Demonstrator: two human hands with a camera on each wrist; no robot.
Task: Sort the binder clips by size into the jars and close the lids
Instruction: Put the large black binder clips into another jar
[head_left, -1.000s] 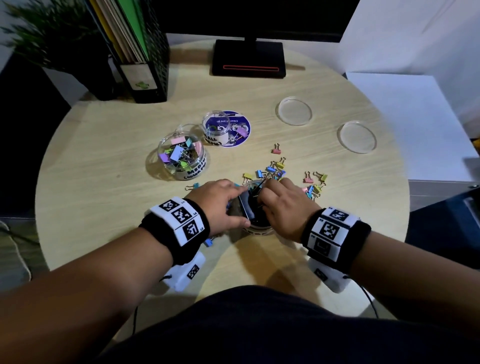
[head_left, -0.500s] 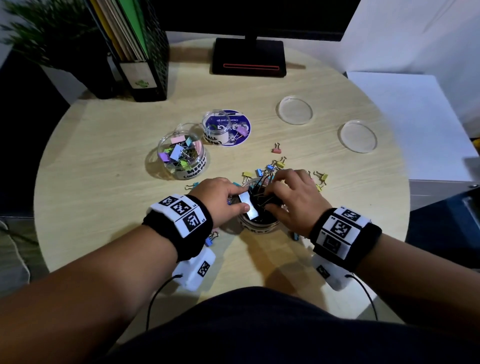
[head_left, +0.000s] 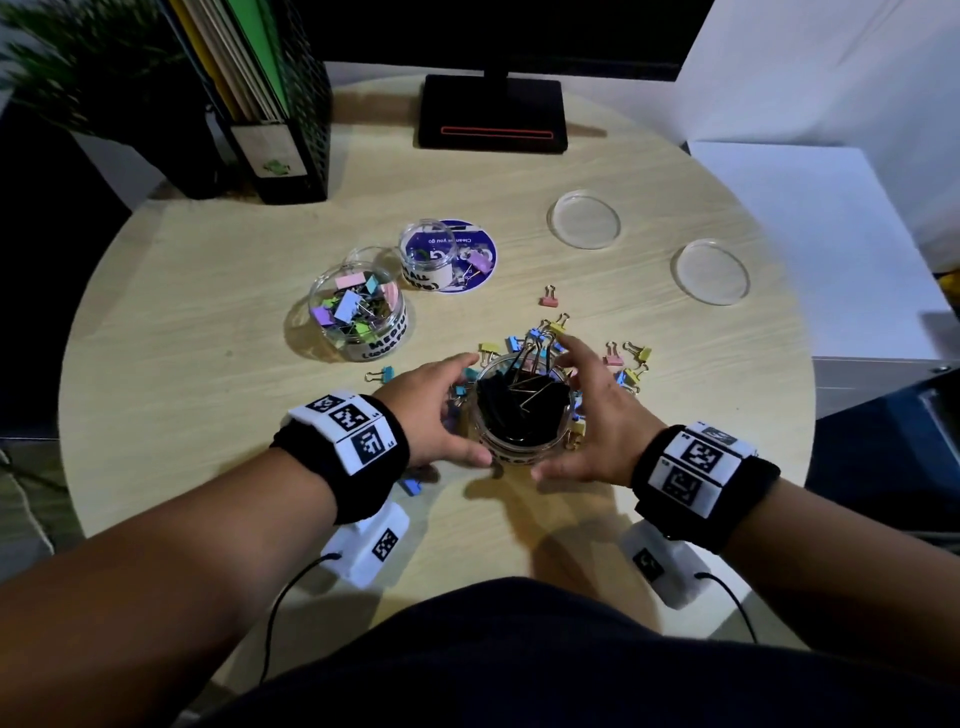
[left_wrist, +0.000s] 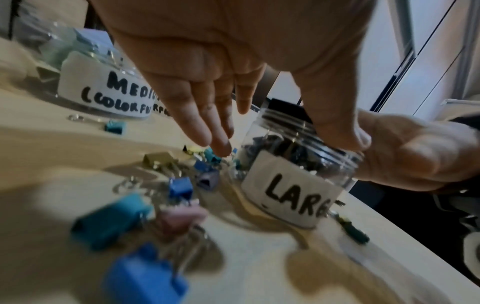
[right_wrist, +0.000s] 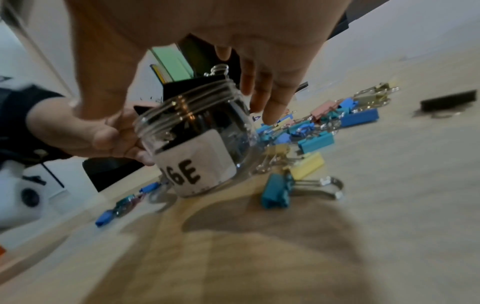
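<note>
While your hands flank the clear plastic jar labelled LARGE (head_left: 522, 415), neither one closes round it: your left hand (head_left: 434, 410) has its fingers straight and its thumb at the jar's near wall, and your right hand (head_left: 597, 415) is spread, thumb low by the label. That lidless jar stands on the round pale wooden table (head_left: 208, 415), packed with black binder clips (head_left: 514, 402). Small coloured binder clips (head_left: 631, 358) lie scattered around it. Two clear round lids (head_left: 584, 218) rest well apart, far right.
</note>
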